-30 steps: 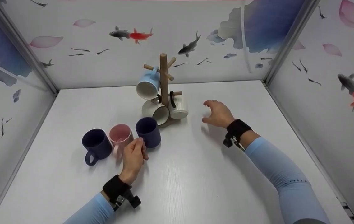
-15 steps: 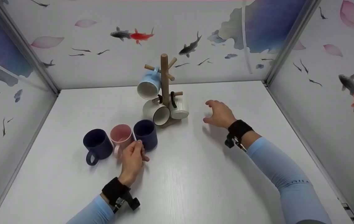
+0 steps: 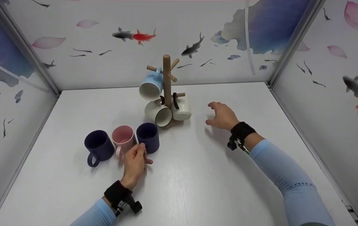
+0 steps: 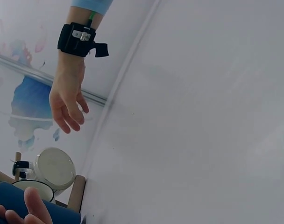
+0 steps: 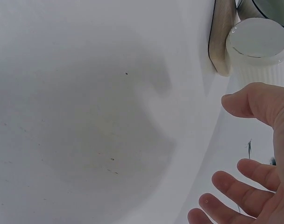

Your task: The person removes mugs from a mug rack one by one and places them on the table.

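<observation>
My left hand (image 3: pixel 134 165) pinches the near side of a dark blue mug (image 3: pixel 148 137), where the handle is hidden behind the fingers. That mug stands upright beside a pink mug (image 3: pixel 123 134). Part of it, the blue wall (image 4: pixel 13 198), shows in the left wrist view with fingertips in front. My right hand (image 3: pixel 223 115) hovers to the right of the wooden mug tree (image 3: pixel 167 81), fingers spread and holding nothing. In the right wrist view its thumb lies near the white ribbed mug (image 5: pixel 259 39).
A second dark blue mug (image 3: pixel 99 145) stands left of the pink one. From the tree hang a light blue mug (image 3: pixel 151 86), a cream mug with a dark rim (image 3: pixel 157 113) and the white ribbed mug (image 3: pixel 182 108). Printed panels wall the white table (image 3: pixel 197 188).
My left hand and the dark blue mug have shifted slightly toward me, away from the mug tree, leaving the mug nearly level with the pink one. The right hand has stayed in place.
</observation>
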Motion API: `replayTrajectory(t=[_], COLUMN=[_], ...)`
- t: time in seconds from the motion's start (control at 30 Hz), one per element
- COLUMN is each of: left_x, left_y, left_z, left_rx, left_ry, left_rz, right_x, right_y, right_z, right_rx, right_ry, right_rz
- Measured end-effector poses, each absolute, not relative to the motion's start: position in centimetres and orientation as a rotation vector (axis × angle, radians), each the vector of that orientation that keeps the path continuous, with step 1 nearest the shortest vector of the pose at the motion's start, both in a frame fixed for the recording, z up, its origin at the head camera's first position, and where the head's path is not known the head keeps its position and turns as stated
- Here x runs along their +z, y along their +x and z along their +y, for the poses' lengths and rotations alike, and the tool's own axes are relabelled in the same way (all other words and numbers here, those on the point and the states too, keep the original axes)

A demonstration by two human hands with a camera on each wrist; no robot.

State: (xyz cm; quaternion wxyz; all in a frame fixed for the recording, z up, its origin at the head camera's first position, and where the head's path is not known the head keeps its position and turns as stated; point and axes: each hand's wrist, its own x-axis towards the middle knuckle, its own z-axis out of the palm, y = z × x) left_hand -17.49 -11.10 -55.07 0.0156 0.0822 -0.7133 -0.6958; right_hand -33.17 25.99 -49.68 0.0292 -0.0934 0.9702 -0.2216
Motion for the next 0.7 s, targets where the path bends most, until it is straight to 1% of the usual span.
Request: replayTrajectory(t=[0.4,0.7], left_x=[-55.5,-55.3], left_y=[-17.2,-16.4], left_z=[-11.0,-10.9], left_rx=[-2.161,-2.306], left_ry=[0.247,0.294], left_rz=[-2.203,-2.144], right_x=[-49.4,-48.6], right_y=[-33.2,-33.6], right_z=[25.8,25.8], right_rx=[-0.725,-0.8], right_ry=[-0.324,-0.271], right_rz=[3.004,3.038])
